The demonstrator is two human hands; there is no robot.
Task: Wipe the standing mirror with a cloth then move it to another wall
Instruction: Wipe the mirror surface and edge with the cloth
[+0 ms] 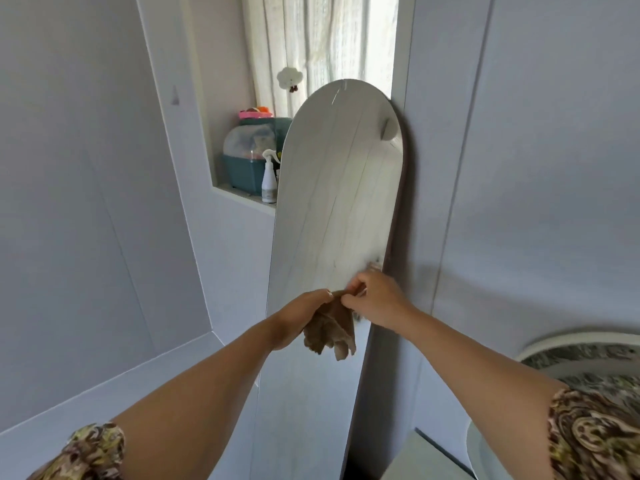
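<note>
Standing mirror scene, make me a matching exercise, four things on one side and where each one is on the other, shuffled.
Things:
1. cloth
2. spray bottle
3. standing mirror
4. white cloud ornament

Places:
A. hanging in front of the curtain
B. leaning against the wall
C. held between both hands
D. standing on the window ledge

Pairs: 1-C, 2-D, 3-B, 4-A

Soft daylight through the curtained window (322,46), gentle shadows, wide-angle bending at edges
</note>
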